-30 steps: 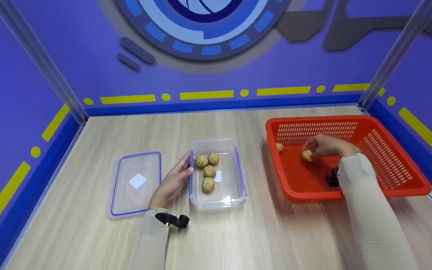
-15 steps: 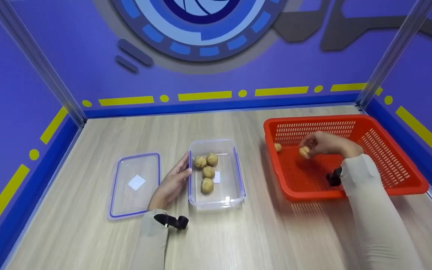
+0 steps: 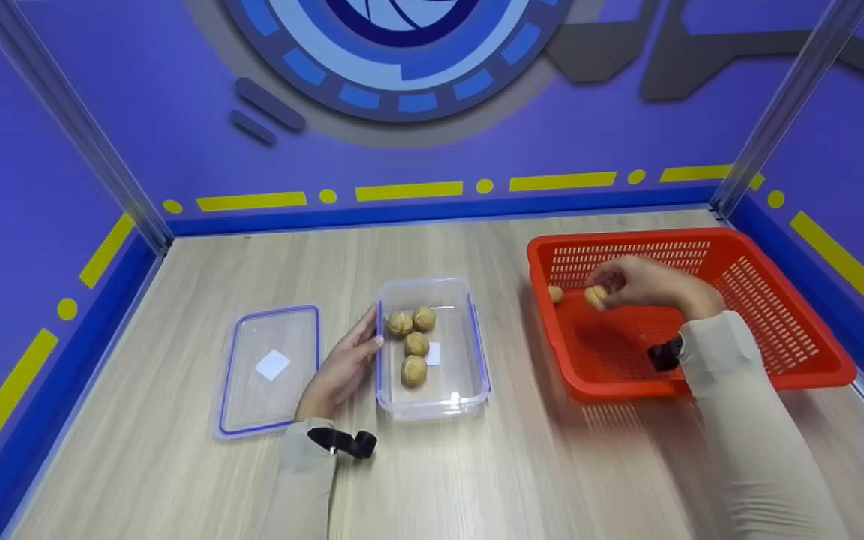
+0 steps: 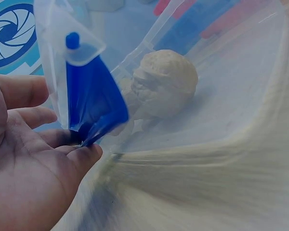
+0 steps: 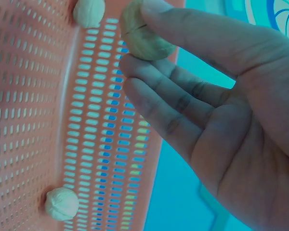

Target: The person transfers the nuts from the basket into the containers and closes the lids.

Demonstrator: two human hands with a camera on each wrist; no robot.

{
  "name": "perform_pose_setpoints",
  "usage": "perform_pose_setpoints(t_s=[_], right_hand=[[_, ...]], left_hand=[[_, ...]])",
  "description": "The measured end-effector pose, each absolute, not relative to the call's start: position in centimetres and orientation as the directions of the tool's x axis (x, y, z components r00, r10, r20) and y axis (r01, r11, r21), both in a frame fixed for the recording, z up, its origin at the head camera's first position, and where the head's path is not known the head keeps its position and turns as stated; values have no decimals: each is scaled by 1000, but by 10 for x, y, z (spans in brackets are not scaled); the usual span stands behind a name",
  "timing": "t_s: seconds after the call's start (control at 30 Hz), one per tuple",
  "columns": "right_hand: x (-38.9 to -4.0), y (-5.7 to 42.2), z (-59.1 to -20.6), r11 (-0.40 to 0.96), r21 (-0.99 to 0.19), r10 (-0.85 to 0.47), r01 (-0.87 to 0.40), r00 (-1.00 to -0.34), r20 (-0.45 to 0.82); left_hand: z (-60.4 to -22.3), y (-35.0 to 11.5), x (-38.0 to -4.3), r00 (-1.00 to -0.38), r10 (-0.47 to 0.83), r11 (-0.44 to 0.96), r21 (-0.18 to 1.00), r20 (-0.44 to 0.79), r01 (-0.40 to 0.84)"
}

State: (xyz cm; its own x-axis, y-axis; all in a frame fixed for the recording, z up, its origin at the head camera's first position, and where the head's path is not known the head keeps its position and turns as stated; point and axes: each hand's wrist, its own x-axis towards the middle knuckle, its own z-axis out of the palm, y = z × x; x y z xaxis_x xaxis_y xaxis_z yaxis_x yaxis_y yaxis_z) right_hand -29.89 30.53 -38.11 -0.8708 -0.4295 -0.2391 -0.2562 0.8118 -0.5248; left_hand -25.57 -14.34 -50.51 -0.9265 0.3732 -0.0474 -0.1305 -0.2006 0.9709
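Observation:
My right hand is over the red basket, pinching a walnut between thumb and fingertips. In the right wrist view this walnut shows a dark seam, with the thumb over its top. Another walnut lies at the basket's left wall, and the right wrist view shows two walnuts in the basket, one of them low. My left hand rests along the left wall of a clear plastic box, fingers loosely extended. Several walnuts lie on the box's left side.
A clear lid with a blue seal and a white label lies flat on the wooden table, left of the box. Purple panels close off the back and sides. The basket stands near the right panel.
My right hand has lifted the walnut from the basket floor and moved it a little left and up, toward the far left wall. The left hand stays at the box.

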Motion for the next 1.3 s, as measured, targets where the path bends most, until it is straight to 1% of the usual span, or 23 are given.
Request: perform_pose_setpoints(t_s=[0.33,0.73,0.97,1.13,1.3], right_hand=[[-294,289,-369,772,-548,-481,-322,-860,-173],[-285,261,-350,734,-504,-558,-455,-828,-64],[-282,244,-343,703,-506,-604,-501,-796,-51],[-279,234,-339,703,-492,-611,-513,-790,-48],[-277,223,-336,684,-508,-625,-523,-780,-39]], left_hand=[[-503,-143,-256,-929,367,-207,970,-46,-130],[-504,-143,-256,-934,353,-208,968,-58,-139],[-505,-143,-256,-930,363,-218,965,-59,-146],[-505,-142,-256,-930,363,-222,964,-56,-145],[-506,-142,-256,-930,364,-224,965,-46,-135]])
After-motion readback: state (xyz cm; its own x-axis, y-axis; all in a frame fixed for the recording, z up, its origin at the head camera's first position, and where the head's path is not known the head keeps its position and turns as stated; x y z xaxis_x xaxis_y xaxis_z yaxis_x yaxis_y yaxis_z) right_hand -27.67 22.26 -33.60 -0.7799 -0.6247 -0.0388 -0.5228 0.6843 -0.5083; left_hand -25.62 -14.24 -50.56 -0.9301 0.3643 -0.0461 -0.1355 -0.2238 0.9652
